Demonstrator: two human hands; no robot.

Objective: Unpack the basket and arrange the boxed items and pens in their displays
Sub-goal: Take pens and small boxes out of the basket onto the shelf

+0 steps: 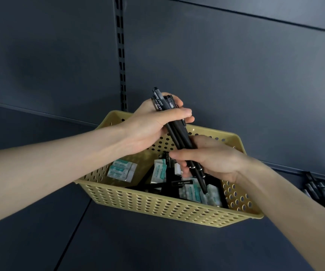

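Pen step: left hand (pixel 151 124) & right hand (pixel 214 159) both grip black pens (pixel 178 133) over basket (pixel 157 208). Next: carry them to pen display (pixel 324 192), far right.

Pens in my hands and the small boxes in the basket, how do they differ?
The pens are black, long and slim; the boxes are teal-and-white, short and flat. The left hand and right hand grip the pens over the basket; the boxes lie loose inside it.

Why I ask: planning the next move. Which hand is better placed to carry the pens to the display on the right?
Probably right. Both hands grip the pens, but the right hand is nearer the pen display; the left hand would cross the basket.
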